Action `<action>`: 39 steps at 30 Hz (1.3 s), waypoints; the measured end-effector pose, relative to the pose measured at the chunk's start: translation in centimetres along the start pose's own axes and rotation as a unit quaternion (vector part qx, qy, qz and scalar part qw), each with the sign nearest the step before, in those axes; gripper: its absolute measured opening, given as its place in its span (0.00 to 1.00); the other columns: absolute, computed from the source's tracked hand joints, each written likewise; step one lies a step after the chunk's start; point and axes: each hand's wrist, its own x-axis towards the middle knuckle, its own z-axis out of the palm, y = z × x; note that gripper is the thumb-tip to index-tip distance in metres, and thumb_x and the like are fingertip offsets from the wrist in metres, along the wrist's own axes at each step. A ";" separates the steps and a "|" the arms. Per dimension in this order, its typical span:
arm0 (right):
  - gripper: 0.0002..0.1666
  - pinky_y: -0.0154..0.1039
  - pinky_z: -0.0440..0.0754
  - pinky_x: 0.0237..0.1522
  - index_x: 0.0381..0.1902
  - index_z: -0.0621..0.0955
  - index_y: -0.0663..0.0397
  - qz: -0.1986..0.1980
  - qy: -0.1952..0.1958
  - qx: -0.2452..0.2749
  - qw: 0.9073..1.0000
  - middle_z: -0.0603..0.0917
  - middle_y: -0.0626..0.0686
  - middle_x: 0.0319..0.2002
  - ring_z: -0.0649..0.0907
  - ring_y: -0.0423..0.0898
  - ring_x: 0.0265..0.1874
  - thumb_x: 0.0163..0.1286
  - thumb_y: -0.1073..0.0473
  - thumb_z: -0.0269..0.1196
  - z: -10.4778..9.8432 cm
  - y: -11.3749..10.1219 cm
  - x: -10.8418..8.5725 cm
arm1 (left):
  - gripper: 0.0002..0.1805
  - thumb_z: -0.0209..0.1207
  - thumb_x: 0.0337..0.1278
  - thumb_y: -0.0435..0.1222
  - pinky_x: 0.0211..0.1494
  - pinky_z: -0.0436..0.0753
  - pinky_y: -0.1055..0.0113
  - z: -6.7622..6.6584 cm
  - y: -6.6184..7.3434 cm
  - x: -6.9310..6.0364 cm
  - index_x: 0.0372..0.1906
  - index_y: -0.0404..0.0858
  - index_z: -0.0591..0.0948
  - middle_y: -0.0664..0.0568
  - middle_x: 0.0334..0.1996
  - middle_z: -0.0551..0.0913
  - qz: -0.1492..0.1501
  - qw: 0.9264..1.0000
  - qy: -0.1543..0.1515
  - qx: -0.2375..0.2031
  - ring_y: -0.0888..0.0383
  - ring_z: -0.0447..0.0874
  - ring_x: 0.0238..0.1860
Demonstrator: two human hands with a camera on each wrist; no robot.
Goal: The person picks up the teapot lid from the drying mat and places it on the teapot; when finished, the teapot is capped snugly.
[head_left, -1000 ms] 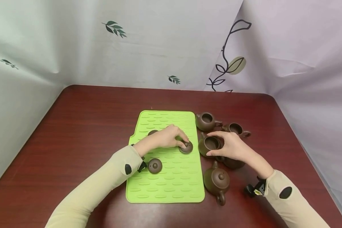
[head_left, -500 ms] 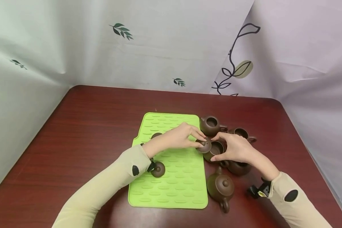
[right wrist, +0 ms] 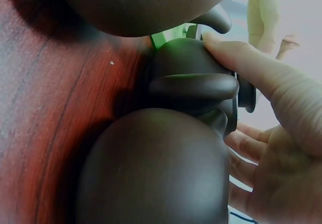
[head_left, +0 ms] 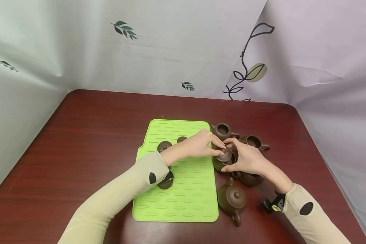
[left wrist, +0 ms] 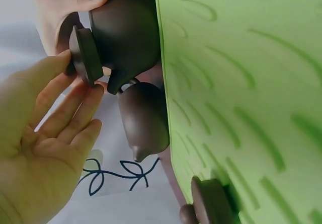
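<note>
Left hand point(head_left: 199, 145): fingers pinch lid point(head_left: 225, 157)
Right hand point(head_left: 247, 158): fingers round teapot point(head_left: 219, 165)
Lid: between both hands' fingers, seating unclear

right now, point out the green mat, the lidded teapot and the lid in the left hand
Green mat point(head_left: 189, 200), head view, bare lower surface.
Lidded teapot point(head_left: 232, 199), head view, its top.
Held lid point(left wrist: 86, 57), left wrist view, its side.

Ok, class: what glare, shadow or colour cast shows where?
Head: glare on the dark red wooden table below the green ridged mat; left wrist: shadow on the mat beside a round brown lid; right wrist: green cast on the middle round brown teapot.
</note>
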 end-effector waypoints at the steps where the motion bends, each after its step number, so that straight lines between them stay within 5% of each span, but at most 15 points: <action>1: 0.52 0.50 0.77 0.38 0.58 0.68 0.46 -0.001 0.002 -0.002 1.000 0.82 0.46 0.47 0.82 0.49 0.43 0.38 0.33 0.73 -0.1 0.0 0.0 | 0.13 0.63 0.56 0.41 0.21 0.65 0.77 0.1 0.0 0.1 0.46 0.43 0.86 0.54 0.42 0.86 0.001 1.000 0.001 0.002 0.68 0.59 0.13; 5: 0.50 0.50 0.77 0.38 0.58 0.70 0.46 -0.004 0.008 -0.010 1.000 0.82 0.47 0.46 0.81 0.49 0.43 0.38 0.33 0.73 -0.1 -0.1 -0.1 | 0.13 0.63 0.56 0.40 0.33 0.75 0.77 0.2 0.4 0.6 0.46 0.42 0.86 0.54 0.42 0.86 0.010 1.000 -0.003 0.007 0.67 0.79 0.30; 8: 0.45 0.47 0.77 0.36 0.53 0.73 0.44 -0.007 0.010 -0.018 1.000 0.81 0.45 0.44 0.81 0.47 0.40 0.38 0.32 0.73 -0.1 -0.1 -0.1 | 0.13 0.63 0.56 0.40 0.43 0.77 0.76 0.3 0.9 0.9 0.46 0.42 0.85 0.54 0.43 0.86 0.015 1.000 -0.011 0.016 0.63 0.81 0.46; 13: 0.39 0.44 0.76 0.32 0.46 0.75 0.41 -0.011 0.017 -0.022 1.000 0.80 0.41 0.40 0.80 0.43 0.35 0.38 0.31 0.72 0.1 -0.2 -0.1 | 0.13 0.63 0.56 0.39 0.44 0.75 0.79 0.6 1.5 1.0 0.46 0.41 0.85 0.52 0.43 0.85 0.013 0.999 -0.023 0.028 0.62 0.81 0.48; 28: 0.40 0.47 0.77 0.35 0.49 0.76 0.43 -0.015 0.035 -0.025 0.999 0.81 0.43 0.42 0.81 0.45 0.38 0.40 0.34 0.73 0.2 -0.5 -0.5 | 0.13 0.60 0.59 0.40 0.51 0.74 0.78 1.5 1.9 0.4 0.47 0.41 0.84 0.52 0.46 0.83 -0.007 0.999 -0.014 0.041 0.62 0.79 0.50; 33: 0.39 0.48 0.77 0.36 0.51 0.76 0.43 -0.009 0.037 -0.018 0.999 0.81 0.44 0.43 0.81 0.46 0.40 0.41 0.37 0.74 0.6 -0.8 -0.5 | 0.17 0.60 0.60 0.42 0.54 0.74 0.74 1.0 1.1 -1.2 0.52 0.42 0.81 0.54 0.50 0.81 -0.029 0.999 -0.005 0.032 0.62 0.76 0.53; 39: 0.37 0.51 0.77 0.39 0.51 0.76 0.40 0.002 0.035 0.001 0.999 0.81 0.45 0.45 0.81 0.48 0.43 0.42 0.39 0.74 0.5 -0.8 -0.8 | 0.17 0.58 0.62 0.41 0.56 0.74 0.65 -0.7 0.1 -5.3 0.53 0.41 0.80 0.52 0.50 0.81 -0.076 0.997 0.008 0.017 0.58 0.76 0.54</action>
